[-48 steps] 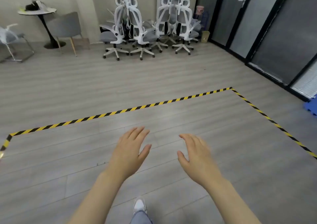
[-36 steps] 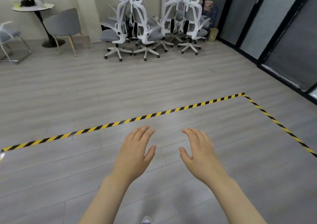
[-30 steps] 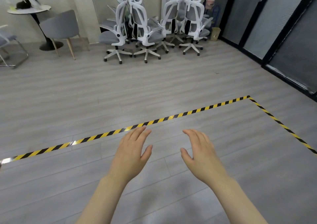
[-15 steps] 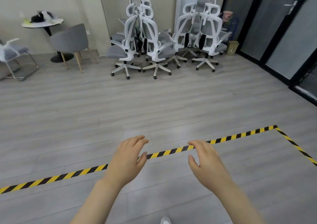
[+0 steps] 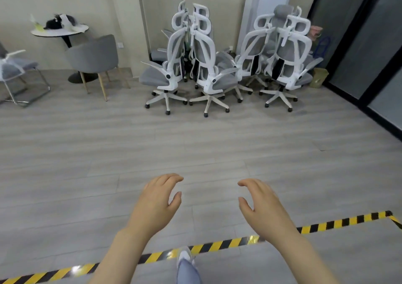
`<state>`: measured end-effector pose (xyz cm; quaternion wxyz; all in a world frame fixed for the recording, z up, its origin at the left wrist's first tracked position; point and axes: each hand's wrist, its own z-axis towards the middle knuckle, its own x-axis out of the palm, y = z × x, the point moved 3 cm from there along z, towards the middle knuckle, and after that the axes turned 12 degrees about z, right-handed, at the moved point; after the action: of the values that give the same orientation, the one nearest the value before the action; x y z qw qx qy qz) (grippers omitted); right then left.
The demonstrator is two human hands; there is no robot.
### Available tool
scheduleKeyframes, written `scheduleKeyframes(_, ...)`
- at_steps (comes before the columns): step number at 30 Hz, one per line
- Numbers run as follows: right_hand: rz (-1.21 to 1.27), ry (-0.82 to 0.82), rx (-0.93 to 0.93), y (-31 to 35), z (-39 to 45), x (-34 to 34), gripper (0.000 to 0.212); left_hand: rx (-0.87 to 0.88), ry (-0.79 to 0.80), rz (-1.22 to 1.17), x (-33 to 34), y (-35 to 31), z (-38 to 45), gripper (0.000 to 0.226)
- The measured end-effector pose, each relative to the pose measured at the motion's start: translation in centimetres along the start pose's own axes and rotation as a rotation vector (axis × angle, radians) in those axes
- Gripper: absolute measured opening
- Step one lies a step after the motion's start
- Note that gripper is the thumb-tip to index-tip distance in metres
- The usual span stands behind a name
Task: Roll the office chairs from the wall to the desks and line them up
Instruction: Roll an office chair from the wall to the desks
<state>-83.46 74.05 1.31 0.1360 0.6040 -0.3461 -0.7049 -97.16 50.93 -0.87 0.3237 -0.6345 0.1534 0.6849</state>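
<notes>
The cluster of white-framed, grey-seated office chairs (image 5: 217,66) stands against the far wall, straight ahead and well apart from the empty, loosely curled left hand (image 5: 155,203) and right hand (image 5: 264,205), about equally near.

Yellow-and-black striped hazard tape (image 5: 219,245) crosses the near grey wood-plank floor (image 5: 108,153). Far left: round white pedestal table (image 5: 59,31) with clutter on top, grey upholstered wooden-legged chair (image 5: 94,56) beside it. Small tan box (image 5: 319,77) far right, near dark glass doors (image 5: 356,35).
</notes>
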Motion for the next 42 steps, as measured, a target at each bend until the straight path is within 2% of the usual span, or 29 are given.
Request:
scheduleKeyframes(3,0.019,0.001,0.022,-0.4,9.2,-0.1,0.035,-0.02,-0.003,-0.004,0.6,3.7,8.1,0.037)
scheduleKeyframes(10,0.056,-0.053,0.052,-0.6,28.0,-1.2,0.032,0.006,-0.03,0.0,-0.6,9.4,27.4,0.045)
scheduleKeyframes(17,0.045,-0.049,0.107,-5.4,43.6,-1.5,0.033,0.051,0.038,-0.005,4.0,12.7,42.9,0.052)
scheduleKeyframes(22,0.043,-0.061,0.116,-9.6,57.9,-3.2,0.033,0.046,0.026,-0.006,6.5,14.3,57.4,0.054)
scheduleKeyframes(30,0.014,0.023,0.015,-10.0,80.6,-6.3,0.034,-0.041,-0.04,-0.008,5.4,18.3,77.7,0.05)
scheduleKeyframes(42,-0.073,0.107,-0.042,-11.5,109.1,-3.8,0.033,-0.053,-0.025,0.0,10.1,29.3,102.9,0.046)
